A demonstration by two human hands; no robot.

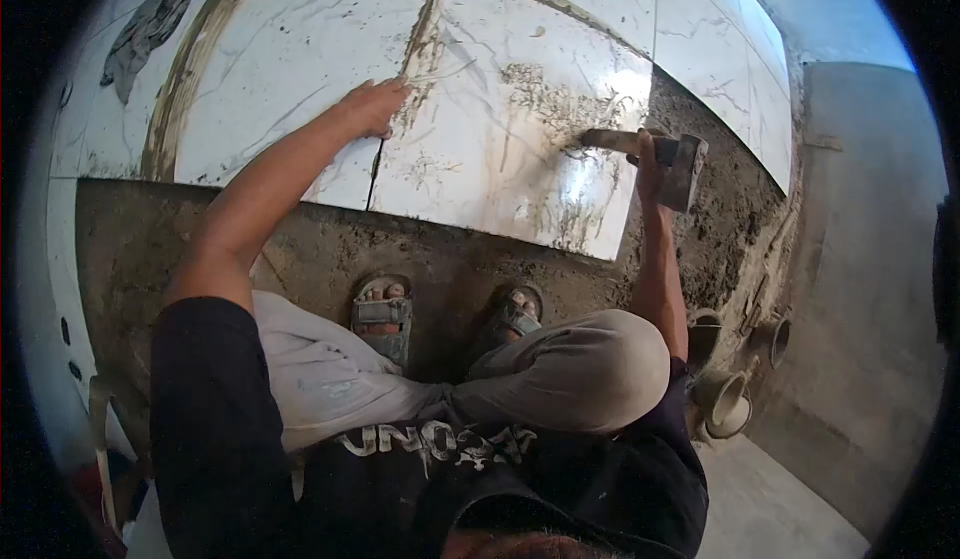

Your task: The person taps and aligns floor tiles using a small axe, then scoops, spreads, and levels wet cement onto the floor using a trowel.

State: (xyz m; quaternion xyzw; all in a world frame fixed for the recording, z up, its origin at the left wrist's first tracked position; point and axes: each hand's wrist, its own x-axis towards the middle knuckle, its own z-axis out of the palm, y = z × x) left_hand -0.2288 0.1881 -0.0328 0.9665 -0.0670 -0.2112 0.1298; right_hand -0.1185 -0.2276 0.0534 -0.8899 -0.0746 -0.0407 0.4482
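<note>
My right hand [650,167] is wrapped around a hammer [682,173], close to its dark, blocky head. The hammer's wooden handle points left, its end at or just above the marble-patterned tile [470,159]; contact is hard to tell. Mud smears cover much of that tile's surface. My left hand [374,107] rests at the joint between this tile and the neighbouring tile [290,69], its fingers laid on the surface near the seam. Nothing shows in the left hand.
Wet mortar [290,249] borders the tiles' near edge, with my sandalled feet [382,309] on it. A grey rag [148,34] lies on tiles at upper left. Buckets [722,399] stand at lower right beside a grey wall [870,239].
</note>
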